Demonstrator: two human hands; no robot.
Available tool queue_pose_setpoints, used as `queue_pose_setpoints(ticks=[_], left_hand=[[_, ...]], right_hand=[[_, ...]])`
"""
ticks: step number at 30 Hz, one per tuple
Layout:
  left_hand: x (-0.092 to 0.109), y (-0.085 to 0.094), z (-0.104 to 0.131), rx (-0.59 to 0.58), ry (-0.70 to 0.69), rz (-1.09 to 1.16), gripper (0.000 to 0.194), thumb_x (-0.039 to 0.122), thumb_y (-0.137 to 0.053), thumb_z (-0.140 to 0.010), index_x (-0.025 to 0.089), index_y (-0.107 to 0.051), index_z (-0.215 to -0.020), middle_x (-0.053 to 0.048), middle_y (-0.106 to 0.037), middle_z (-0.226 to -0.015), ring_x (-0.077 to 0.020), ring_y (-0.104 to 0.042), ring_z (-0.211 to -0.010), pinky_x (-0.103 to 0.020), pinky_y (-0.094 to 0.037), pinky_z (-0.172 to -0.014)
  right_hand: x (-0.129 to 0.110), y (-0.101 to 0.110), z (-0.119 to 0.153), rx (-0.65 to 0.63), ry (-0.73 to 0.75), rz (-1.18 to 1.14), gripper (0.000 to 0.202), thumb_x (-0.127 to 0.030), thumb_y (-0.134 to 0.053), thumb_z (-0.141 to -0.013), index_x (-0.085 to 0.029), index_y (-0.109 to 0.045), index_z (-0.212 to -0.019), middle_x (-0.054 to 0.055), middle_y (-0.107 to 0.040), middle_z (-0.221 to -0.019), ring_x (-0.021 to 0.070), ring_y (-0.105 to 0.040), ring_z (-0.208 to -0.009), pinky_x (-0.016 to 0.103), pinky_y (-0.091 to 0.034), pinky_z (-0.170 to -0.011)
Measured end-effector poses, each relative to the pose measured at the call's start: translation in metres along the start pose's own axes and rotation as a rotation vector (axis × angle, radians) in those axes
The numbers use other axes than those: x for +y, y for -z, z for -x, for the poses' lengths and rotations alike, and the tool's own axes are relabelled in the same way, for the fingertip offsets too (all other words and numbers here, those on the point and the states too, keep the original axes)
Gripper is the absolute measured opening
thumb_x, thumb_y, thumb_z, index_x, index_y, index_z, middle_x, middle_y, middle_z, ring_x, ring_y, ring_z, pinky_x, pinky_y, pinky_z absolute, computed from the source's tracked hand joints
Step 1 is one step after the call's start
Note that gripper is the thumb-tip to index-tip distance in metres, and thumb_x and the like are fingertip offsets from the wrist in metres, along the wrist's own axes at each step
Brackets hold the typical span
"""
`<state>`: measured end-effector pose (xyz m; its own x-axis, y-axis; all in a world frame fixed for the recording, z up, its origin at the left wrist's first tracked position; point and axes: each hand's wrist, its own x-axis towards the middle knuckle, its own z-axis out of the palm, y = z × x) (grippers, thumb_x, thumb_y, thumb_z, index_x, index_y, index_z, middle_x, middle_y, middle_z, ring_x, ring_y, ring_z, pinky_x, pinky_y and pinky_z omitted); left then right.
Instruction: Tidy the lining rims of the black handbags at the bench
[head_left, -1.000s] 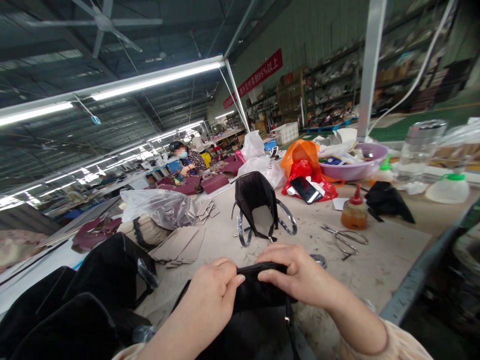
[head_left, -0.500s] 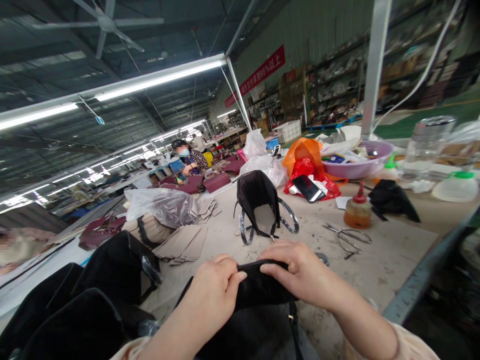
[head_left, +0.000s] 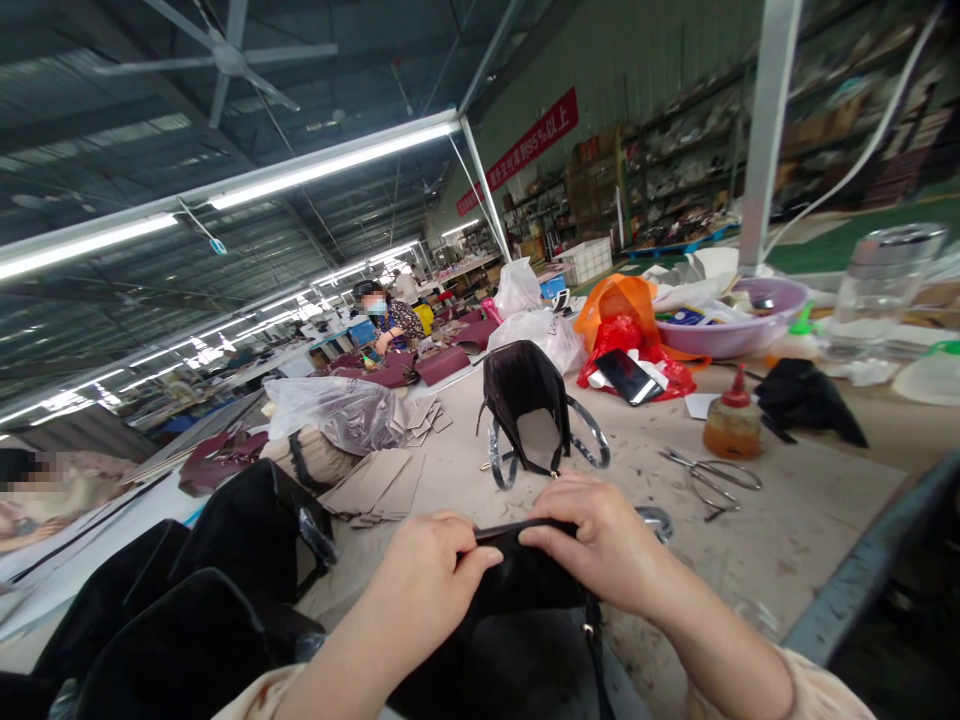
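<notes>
Close in front of me is a black handbag, its lower part running out of the picture. My left hand pinches the bag's top rim, thumb on the near side. A short way to the right, my right hand grips the same rim with thumb and curled fingers. A dark strap with a small metal fitting hangs at the bag's right side. Just beyond my hands, another black handbag stands on the worktable, its wrapped handles hanging at both sides.
Black bags crowd the left side. Grey boards lie beyond them beside a plastic bag. Scissors, a glue bottle, a phone and a purple basin are on the right. A co-worker is farther back.
The view has shifted slightly, so the surroundings sit a little farther right. My left thumb has slid slightly right along the rim; both hands keep their hold on the handbag.
</notes>
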<state>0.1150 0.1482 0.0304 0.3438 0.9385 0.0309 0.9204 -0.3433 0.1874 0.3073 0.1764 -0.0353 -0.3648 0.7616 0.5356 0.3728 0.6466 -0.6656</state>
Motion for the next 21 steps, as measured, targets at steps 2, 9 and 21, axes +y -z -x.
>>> queue_pose_setpoints(ticks=[2,9,21], left_hand=[[-0.006,0.004,0.001,-0.015,-0.010,0.018,0.028,0.028,-0.055,-0.083,0.017,-0.059,-0.058,-0.001,-0.063,-0.068,-0.0132,-0.058,-0.065,-0.024,-0.041,-0.065],[-0.017,0.009,0.002,-0.036,0.024,0.029,0.027,0.031,-0.054,-0.084,0.018,-0.060,-0.061,0.000,-0.063,-0.069,-0.0133,-0.057,-0.067,-0.024,-0.039,-0.066],[-0.020,0.002,0.000,0.032,0.086,0.010,0.030,0.032,-0.053,-0.084,0.017,-0.055,-0.057,0.000,-0.058,-0.064,-0.0119,-0.054,-0.061,-0.024,-0.035,-0.060]], right_hand=[[0.000,0.000,0.000,0.004,-0.024,0.004,0.016,-0.026,-0.062,-0.084,-0.021,-0.064,-0.068,-0.002,-0.064,-0.067,0.0143,-0.055,-0.070,0.031,-0.037,-0.078],[-0.001,0.001,0.001,-0.002,-0.051,0.015,0.016,-0.026,-0.062,-0.084,-0.022,-0.065,-0.070,-0.002,-0.063,-0.067,0.0145,-0.054,-0.071,0.031,-0.037,-0.080],[-0.002,0.001,0.000,-0.003,-0.056,0.011,0.015,-0.025,-0.062,-0.083,-0.021,-0.064,-0.069,-0.003,-0.063,-0.068,0.0135,-0.056,-0.072,0.028,-0.040,-0.078]])
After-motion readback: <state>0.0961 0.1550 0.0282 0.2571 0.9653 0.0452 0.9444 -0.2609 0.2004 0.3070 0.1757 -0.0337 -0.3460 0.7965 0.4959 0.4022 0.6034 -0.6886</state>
